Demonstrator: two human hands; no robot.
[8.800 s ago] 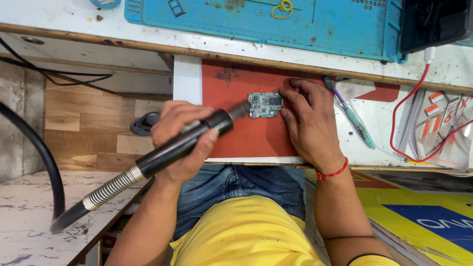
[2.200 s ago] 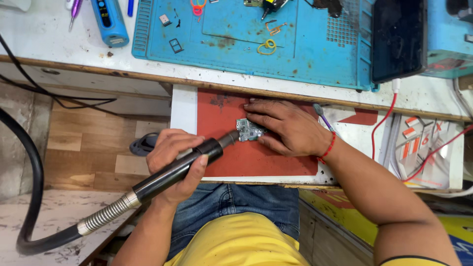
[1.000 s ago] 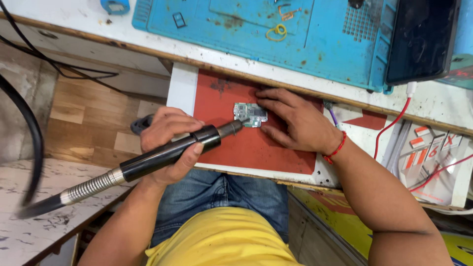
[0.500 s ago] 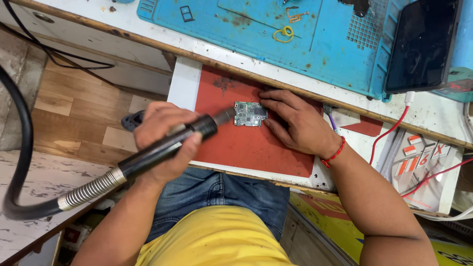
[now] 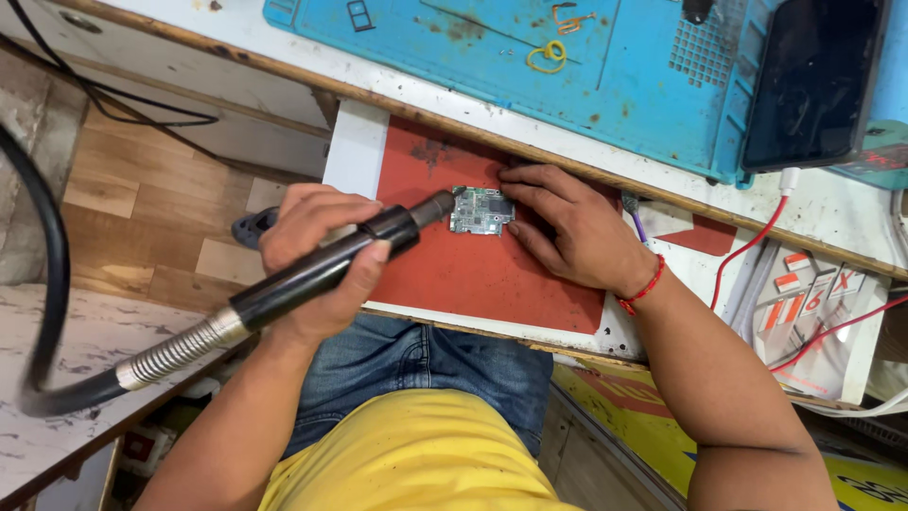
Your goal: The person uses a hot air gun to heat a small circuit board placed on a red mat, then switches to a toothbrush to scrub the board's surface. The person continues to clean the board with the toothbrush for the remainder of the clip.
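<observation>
Circuit board (image 5: 480, 209) pinned by right hand (image 5: 567, 230).

Bench (image 5: 832, 203): white, wood-edged
On bench: blue mat (image 5: 567, 85)
Pull-out shelf (image 5: 355, 151): red mat (image 5: 473, 270)

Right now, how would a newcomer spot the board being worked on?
Find the red mat on the pull-out shelf below the blue bench mat. The small green circuit board lies near its top edge, between the left hand's black tool tip and the right hand's fingers.
</observation>
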